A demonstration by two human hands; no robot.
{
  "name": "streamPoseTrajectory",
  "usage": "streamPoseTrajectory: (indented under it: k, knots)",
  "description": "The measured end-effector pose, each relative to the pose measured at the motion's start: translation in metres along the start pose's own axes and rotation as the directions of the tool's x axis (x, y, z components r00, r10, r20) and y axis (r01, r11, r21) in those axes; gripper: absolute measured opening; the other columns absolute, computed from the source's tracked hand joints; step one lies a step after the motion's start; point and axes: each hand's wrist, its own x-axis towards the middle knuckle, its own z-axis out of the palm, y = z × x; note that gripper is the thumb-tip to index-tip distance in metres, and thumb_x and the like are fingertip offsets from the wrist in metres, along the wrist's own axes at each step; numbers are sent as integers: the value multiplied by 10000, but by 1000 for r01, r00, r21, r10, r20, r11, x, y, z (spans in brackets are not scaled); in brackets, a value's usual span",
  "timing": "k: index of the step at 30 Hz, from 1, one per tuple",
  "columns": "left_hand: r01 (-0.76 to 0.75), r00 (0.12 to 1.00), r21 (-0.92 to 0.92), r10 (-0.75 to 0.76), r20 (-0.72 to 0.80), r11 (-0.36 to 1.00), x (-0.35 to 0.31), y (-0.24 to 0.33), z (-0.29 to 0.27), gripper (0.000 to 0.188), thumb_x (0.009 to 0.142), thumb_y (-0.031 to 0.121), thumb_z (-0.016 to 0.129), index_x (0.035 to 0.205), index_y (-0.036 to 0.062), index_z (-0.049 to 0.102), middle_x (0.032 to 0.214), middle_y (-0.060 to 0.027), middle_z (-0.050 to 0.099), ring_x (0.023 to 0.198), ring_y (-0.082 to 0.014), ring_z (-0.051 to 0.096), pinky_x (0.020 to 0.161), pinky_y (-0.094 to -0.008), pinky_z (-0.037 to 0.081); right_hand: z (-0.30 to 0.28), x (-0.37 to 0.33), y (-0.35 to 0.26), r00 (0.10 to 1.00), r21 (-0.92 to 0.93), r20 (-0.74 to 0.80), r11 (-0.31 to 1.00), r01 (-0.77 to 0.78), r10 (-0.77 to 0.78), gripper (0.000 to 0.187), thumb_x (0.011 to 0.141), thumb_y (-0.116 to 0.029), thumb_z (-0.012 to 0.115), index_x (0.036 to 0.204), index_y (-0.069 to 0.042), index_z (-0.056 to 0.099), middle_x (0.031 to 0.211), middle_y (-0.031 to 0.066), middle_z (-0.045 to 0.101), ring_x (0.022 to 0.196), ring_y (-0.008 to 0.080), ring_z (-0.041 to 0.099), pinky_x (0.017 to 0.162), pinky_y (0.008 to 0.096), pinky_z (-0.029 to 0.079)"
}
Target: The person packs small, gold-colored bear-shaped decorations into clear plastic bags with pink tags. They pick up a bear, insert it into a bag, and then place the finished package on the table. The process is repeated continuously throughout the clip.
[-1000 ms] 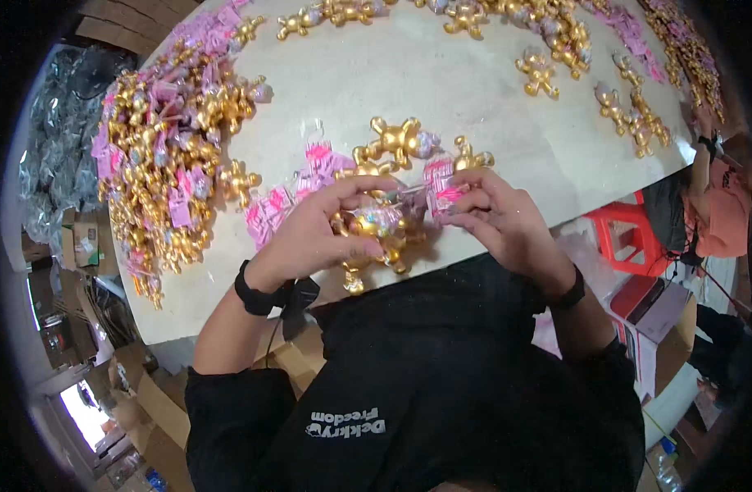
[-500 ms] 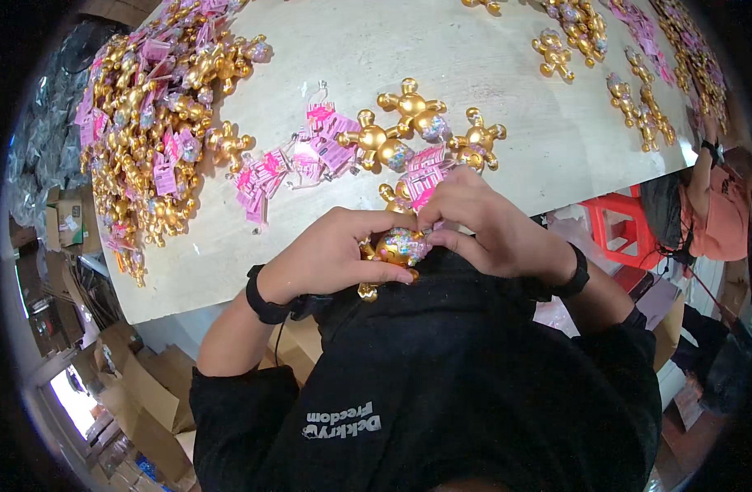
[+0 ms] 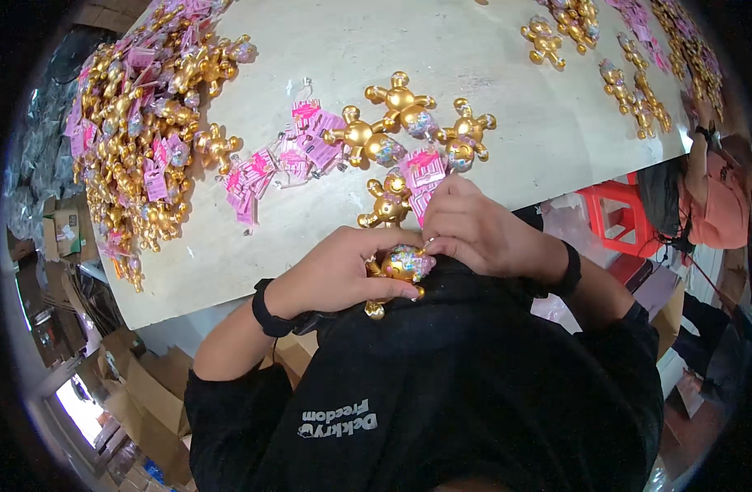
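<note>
My left hand (image 3: 343, 266) is closed around a shiny gold bear-like figurine (image 3: 400, 264) with a speckled, multicoloured cap, at the table's near edge. My right hand (image 3: 468, 228) is closed in a pinch beside the figurine's cap. A pink striped tag (image 3: 425, 169) sticks out from behind its fingers, and whatever joins tag and fingertips is too small to make out. Just beyond my hands lies another gold figurine (image 3: 387, 202), with more such figurines (image 3: 404, 102) around it. Left of these are several loose pink tags (image 3: 314, 135) with small clasps.
A large heap of tagged gold figurines (image 3: 138, 139) covers the left of the pale table (image 3: 310, 41). More figurines (image 3: 638, 98) lie at the far right. Beside a red plastic stool (image 3: 617, 217), another person's arm (image 3: 698, 168) reaches to the table. Cardboard boxes (image 3: 150, 385) stand lower left.
The figurine in my left hand has come slightly nearer my body. My right hand has moved a little lower with it. The figurine beyond my hands is now more fully visible.
</note>
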Motion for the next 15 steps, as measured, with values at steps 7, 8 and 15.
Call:
streamPoseTrajectory:
  k: [7, 8, 15]
  knots:
    - [62, 996, -71, -57, 64, 996, 5, 1, 6, 538, 844, 167, 862, 1309, 17, 637, 1131, -67, 726, 1036, -121, 661, 921, -291, 523, 9, -12, 4, 999, 21, -44, 1000, 15, -14, 191, 973, -230, 639, 911, -51, 617, 890, 104, 580, 929, 325, 547, 870, 436, 440]
    - [70, 996, -56, -66, 66, 996, 6, 1, 6, 536, 845, 167, 862, 1307, 17, 636, 1127, -63, 725, 1033, -119, 659, 920, -291, 522, 10, -13, 4, 999, 7, -46, 1000, 7, -7, 192, 975, -232, 636, 912, -52, 617, 885, 104, 580, 925, 326, 548, 865, 438, 441]
    - [15, 999, -34, -14, 51, 999, 8, -8, 14, 493, 875, 198, 829, 1302, 45, 635, 1091, -87, 730, 980, -156, 685, 876, -318, 535, 9, -21, -2, 999, -78, 7, 996, -53, 53, 185, 971, -231, 639, 890, -70, 598, 851, 104, 576, 892, 314, 557, 819, 446, 442]
